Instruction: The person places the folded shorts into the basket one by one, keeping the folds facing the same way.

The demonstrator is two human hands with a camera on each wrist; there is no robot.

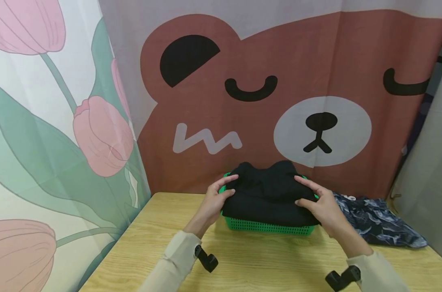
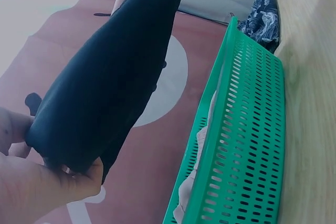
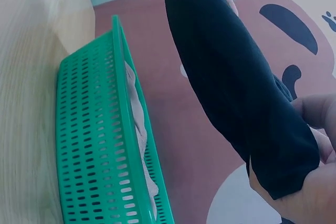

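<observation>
A folded black garment [image 1: 268, 194] is held up between both hands above a green plastic basket [image 1: 268, 227]. My left hand [image 1: 213, 198] grips its left side, and in the left wrist view the thumb and fingers pinch the fabric. At the opposite side my right hand [image 1: 324, 207] holds the garment the same way, thumb on the near face. Both wrist views show a gap between the garment and the basket rim. Inside the basket lies a pale cloth [image 3: 137, 116], mostly hidden by the perforated walls.
A dark patterned garment [image 1: 381, 223] lies on the wooden table [image 1: 272, 263] to the right of the basket. Behind stands a curtain [image 1: 206, 109] with a brown bear print. A tulip-print curtain [image 1: 60, 162] borders the left, and a pale panel [image 1: 428, 162] the right.
</observation>
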